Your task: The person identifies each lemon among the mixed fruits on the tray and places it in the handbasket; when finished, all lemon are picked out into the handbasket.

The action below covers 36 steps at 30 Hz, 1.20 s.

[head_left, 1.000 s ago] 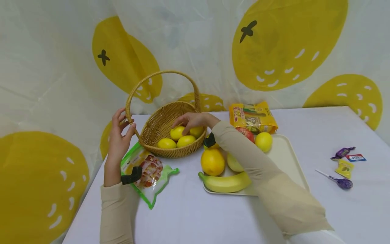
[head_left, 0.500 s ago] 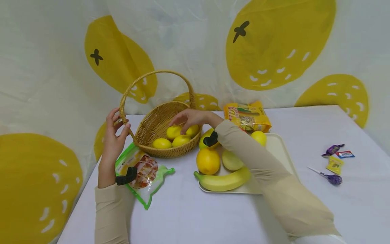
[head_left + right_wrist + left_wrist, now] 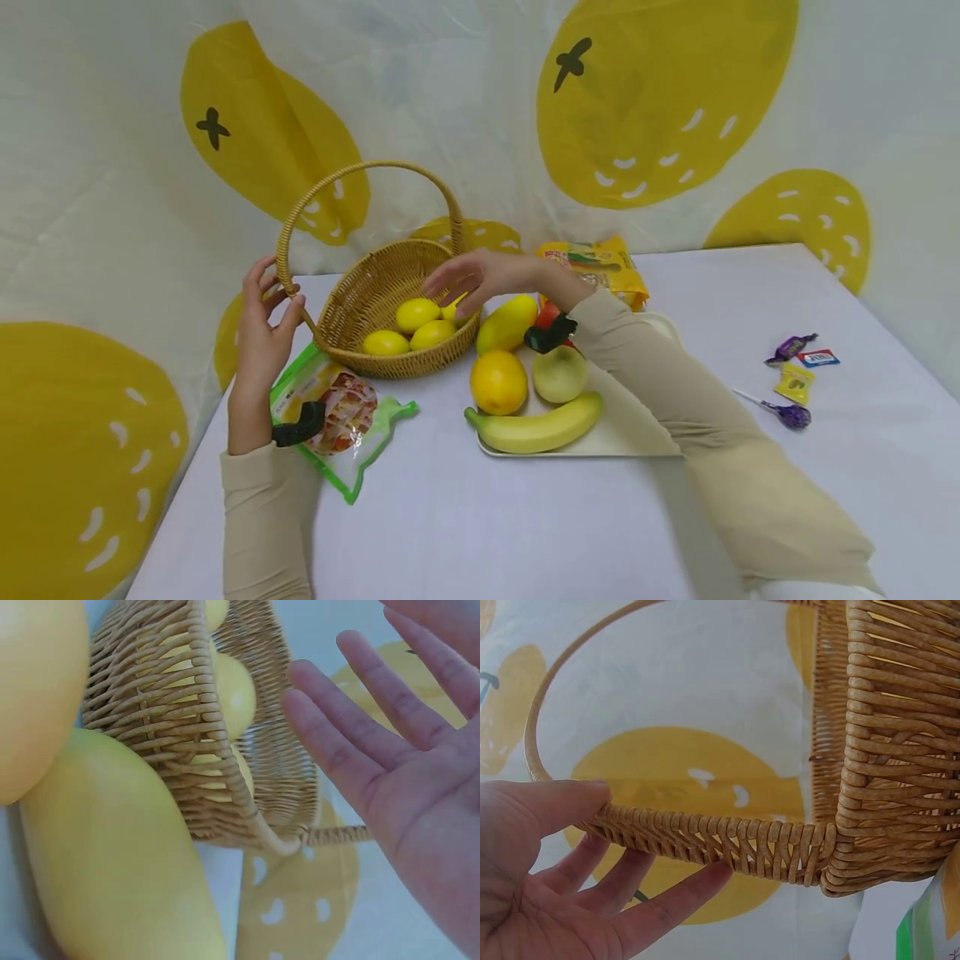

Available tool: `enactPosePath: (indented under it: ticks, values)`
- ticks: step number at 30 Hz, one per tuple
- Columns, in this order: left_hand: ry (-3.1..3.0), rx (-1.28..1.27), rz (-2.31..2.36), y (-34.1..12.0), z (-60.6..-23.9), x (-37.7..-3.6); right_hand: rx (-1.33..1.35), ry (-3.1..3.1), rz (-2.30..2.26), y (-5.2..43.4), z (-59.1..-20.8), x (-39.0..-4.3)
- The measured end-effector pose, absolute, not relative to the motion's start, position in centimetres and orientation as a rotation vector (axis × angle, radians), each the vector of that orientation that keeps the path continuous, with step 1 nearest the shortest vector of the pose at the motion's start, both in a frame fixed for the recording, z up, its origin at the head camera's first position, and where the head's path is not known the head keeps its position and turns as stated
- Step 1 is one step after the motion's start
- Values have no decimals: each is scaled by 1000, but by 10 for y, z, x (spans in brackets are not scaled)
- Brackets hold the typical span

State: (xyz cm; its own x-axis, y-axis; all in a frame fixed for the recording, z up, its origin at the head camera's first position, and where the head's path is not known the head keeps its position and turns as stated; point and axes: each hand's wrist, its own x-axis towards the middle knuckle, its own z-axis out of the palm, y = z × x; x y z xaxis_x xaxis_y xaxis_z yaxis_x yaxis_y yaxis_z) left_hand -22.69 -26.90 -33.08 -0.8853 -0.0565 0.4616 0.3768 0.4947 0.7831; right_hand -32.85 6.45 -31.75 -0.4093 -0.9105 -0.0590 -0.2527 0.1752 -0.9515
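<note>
A wicker basket [image 3: 397,365] with a tall hoop handle [image 3: 358,169] stands at the back left of the table, with several lemons [image 3: 417,315] inside. My left hand [image 3: 262,329] holds the foot of the handle [image 3: 705,836], thumb on top and fingers [image 3: 667,896] underneath. My right hand [image 3: 471,279] hovers over the basket's right rim, palm down, and holds nothing. In the right wrist view its fingers [image 3: 352,735] are straight and spread beside the basket wall [image 3: 165,712]. A mango [image 3: 112,847] lies against the basket.
A white tray [image 3: 637,429] right of the basket holds a mango [image 3: 507,323], an orange [image 3: 498,382], a pale apple [image 3: 559,373] and a banana [image 3: 536,425]. A yellow snack bag [image 3: 600,260] lies behind it, a green pouch [image 3: 337,417] front left, and candies [image 3: 795,367] far right.
My right hand has lifted off the lemons and risen to the right, above the basket rim, empty. My left hand keeps its hold on the handle.
</note>
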Motion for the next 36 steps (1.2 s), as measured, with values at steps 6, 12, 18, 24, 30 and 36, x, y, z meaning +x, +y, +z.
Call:
enactPosePath:
  ticks: [6, 12, 18, 24, 30, 36]
  values:
    - [-2323, -256, -1348, -271, -331, -228, -1054, 1817, -1348, 97, -320, -312]
    - [-2339, -250, -1319, -271, -331, -227, -1029, 1867, -1464, 137, -333, -288]
    - [-2328, -256, -1358, -267, -331, -227, -969, 1945, -1566, 186, -348, -269]
    - [-2328, -259, -1365, -266, -329, -226, -915, 2019, -1604, 229, -361, -260]
    - [-2313, -251, -1360, -268, -327, -225, -860, 2152, -1605, 259, -373, -253]
    - [-2326, -243, -1364, -267, -327, -224, -675, 2382, -1461, 274, -382, -249]
